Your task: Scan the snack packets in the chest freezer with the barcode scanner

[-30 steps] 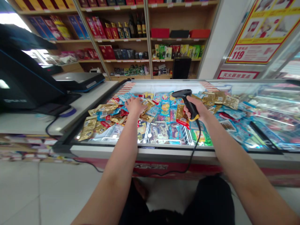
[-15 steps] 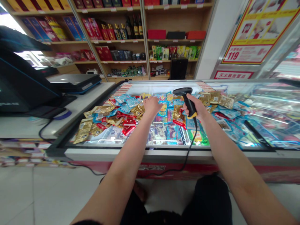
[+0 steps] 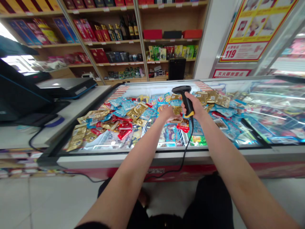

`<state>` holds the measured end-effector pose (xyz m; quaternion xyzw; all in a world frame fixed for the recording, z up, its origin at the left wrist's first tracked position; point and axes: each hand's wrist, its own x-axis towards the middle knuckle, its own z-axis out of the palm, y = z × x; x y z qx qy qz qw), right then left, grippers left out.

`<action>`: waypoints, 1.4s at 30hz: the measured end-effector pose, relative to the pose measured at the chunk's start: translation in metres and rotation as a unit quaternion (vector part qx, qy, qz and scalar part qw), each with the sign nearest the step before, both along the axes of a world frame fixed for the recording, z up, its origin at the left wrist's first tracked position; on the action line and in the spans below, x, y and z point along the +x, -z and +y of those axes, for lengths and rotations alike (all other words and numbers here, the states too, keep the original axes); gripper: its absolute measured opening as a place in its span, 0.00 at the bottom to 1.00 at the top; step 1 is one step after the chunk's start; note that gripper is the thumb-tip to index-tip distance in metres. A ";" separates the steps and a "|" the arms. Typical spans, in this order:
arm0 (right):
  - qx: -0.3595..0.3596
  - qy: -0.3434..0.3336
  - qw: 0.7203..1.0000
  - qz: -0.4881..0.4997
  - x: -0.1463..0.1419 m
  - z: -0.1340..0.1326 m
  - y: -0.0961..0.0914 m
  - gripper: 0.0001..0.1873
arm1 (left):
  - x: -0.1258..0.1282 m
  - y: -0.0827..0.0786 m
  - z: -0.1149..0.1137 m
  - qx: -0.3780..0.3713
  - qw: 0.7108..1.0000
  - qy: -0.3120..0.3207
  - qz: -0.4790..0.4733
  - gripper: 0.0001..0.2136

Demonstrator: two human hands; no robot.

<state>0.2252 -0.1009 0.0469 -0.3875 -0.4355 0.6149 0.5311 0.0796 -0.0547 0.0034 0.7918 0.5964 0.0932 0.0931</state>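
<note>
My right hand grips a black barcode scanner with yellow trim by its handle, upright above the packets. Its black cable hangs from the handle over the front of the glass-topped freezer. My left hand reaches palm down over the packets, fingers spread and thumb stretched right. A gold packet lies beside its fingers; whether the fingertips touch anything is unclear. To the left is a heap of gold packets, blue packets and red packets. More gold packets and blue packets lie right of the scanner.
On the left counter stand a flat scale and a dark screen unit. Shelves with boxes and bottles rise behind the freezer. A black handle bar lies along the glass at right. Cable also runs at lower left.
My left hand has moved right across the packets, closer to the scanner. My right hand still holds the scanner. The whole view has shifted slightly.
</note>
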 end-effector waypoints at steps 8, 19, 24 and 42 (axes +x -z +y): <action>-0.008 0.006 1.000 0.008 -0.001 -0.002 0.000 0.20 | -0.019 0.001 0.008 0.017 0.999 -0.046 -0.007 0.36; -0.037 -0.024 0.999 -0.019 -0.003 0.000 0.005 0.20 | -0.054 0.000 0.032 0.078 0.977 -0.110 -0.166 0.20; -0.044 -0.058 0.997 -0.039 -0.005 0.001 0.008 0.17 | -0.065 0.002 0.044 0.094 0.937 -0.128 -0.310 0.05; -0.033 -0.122 0.985 -0.113 -0.006 -0.008 0.007 0.18 | -0.073 0.000 0.048 -0.007 0.792 -0.203 -0.576 0.03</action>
